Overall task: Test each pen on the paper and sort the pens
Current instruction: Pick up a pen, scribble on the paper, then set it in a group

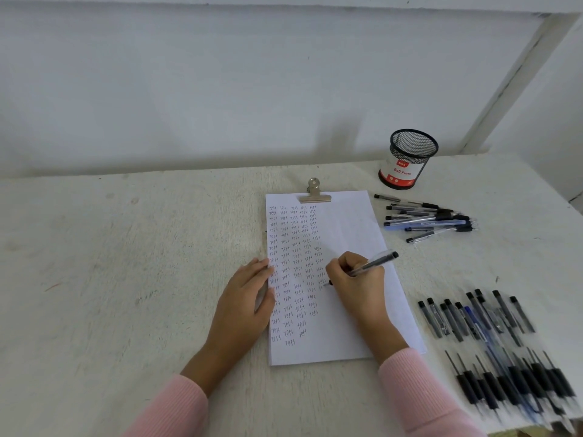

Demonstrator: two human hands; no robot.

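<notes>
While right hand (356,279) grips clear, black-ended pen (375,263) — tip on paper (347,222).

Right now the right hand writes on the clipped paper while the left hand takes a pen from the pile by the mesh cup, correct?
No. In the head view the left hand rests flat on the left edge of the paper, holding nothing. The right hand does write on the clipped paper with a pen.
</notes>
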